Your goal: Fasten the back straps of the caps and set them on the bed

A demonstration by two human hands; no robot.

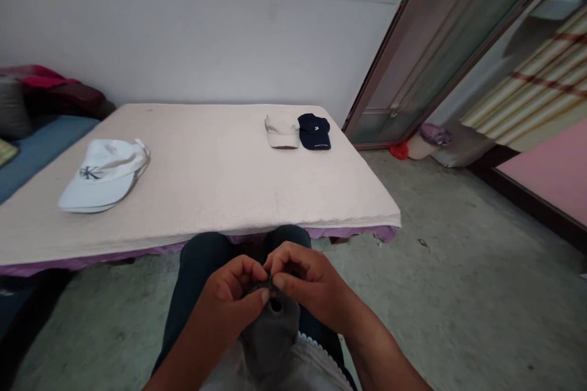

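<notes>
A grey cap (271, 342) lies in my lap, crumpled, with a small dark opening near its upper end. My left hand (232, 293) pinches its top edge between thumb and fingers. From the other side, my right hand (305, 278) grips the same edge, its fingertips almost touching the left ones. What exactly sits between the fingertips is too small to make out. On the bed ahead, a white cap (107, 171) with dark letters rests at the left. A beige cap (282, 130) and a navy cap (314, 132) sit side by side at the far right.
The low bed (206, 177) has a pale cover and stands against the wall right before my knees. Cushions and a blue mat (50, 140) are at the left. Beyond grey floor (440, 293) at the right stand a bin (424, 142) and a sliding door (408, 73).
</notes>
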